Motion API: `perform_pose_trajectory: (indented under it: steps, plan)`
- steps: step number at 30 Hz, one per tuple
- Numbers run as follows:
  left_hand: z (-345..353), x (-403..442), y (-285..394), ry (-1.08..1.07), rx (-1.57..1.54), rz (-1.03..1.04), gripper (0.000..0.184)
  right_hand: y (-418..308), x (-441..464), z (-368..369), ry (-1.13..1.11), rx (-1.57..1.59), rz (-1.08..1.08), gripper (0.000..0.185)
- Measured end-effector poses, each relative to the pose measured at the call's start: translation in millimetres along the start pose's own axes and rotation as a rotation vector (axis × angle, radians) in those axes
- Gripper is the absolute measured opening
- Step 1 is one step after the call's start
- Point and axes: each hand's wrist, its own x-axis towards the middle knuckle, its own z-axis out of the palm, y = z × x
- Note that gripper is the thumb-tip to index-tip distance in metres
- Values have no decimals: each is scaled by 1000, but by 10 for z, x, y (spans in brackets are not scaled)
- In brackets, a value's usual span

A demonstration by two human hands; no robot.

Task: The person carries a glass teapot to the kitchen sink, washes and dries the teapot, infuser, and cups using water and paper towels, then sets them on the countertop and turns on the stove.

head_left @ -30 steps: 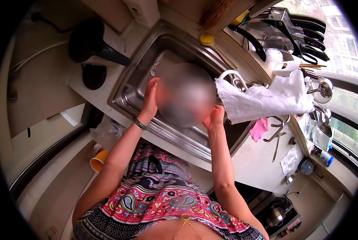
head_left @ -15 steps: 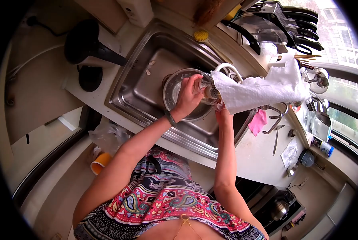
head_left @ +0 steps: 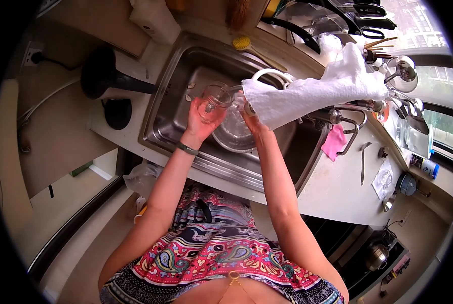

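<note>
My left hand [head_left: 204, 121] is closed around a clear glass jar [head_left: 218, 94], tilted over the sink [head_left: 178, 114]. My right hand [head_left: 253, 120] is just right of the jar, at the hanging end of a white cloth [head_left: 297, 99]. Its fingers are curled and partly hidden, and I cannot make out what they hold. Below both hands a round metal basin [head_left: 235, 142] sits in the sink, with what looks like water in it. The cloth is draped over the faucet and covers most of it.
A yellow-headed brush [head_left: 242, 43] lies along the sink's back edge. A knife block [head_left: 338, 20] and a utensil holder stand by the window. A pink cloth [head_left: 334, 142] hangs by the metal tap on the right. The black-handled kettle [head_left: 115, 76] stands left.
My left hand has moved left with the glass jar, away from the cloth's end. My right hand has also shifted left and up. The camera view has turned slightly.
</note>
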Motion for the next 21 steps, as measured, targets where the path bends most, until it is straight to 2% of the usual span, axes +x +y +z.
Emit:
perform_pose_trajectory:
  steps: [2,4,5,8,9,11,12,14,15,17,20,21]
  plan:
    - [98,-43,-66,18,14,-73,54,-122,-88,-82,-61,65,42,33]
    - [129,-178,-171,31,48,-155,55,-72,-90,-185,104,15,41,34]
    - [67,-233,-200,-70,68,-160,55,-9,-80,-228,103,11,42,34]
    - [38,-313,-157,-92,54,-209,55,231,19,-407,160,27,108,34]
    - [104,-319,-142,-90,58,-201,55,287,86,-453,137,78,132,34]
    - [367,-256,-186,-10,306,-110,46,296,114,-435,117,139,151,34]
    - [387,-192,-277,-46,440,72,41,224,85,-405,192,81,177,34]
    - [440,-31,-511,-95,896,747,37,154,40,-423,277,20,197,34]
    - [506,-2,-552,-98,894,742,37,153,33,-452,275,76,199,35]
    - [612,35,-584,-24,1113,958,37,183,31,-490,263,185,211,37]
    - [835,101,-617,87,1092,1040,37,231,93,-432,174,98,100,37]
    - [871,107,-636,10,912,1010,36,284,184,-399,182,197,43,34]
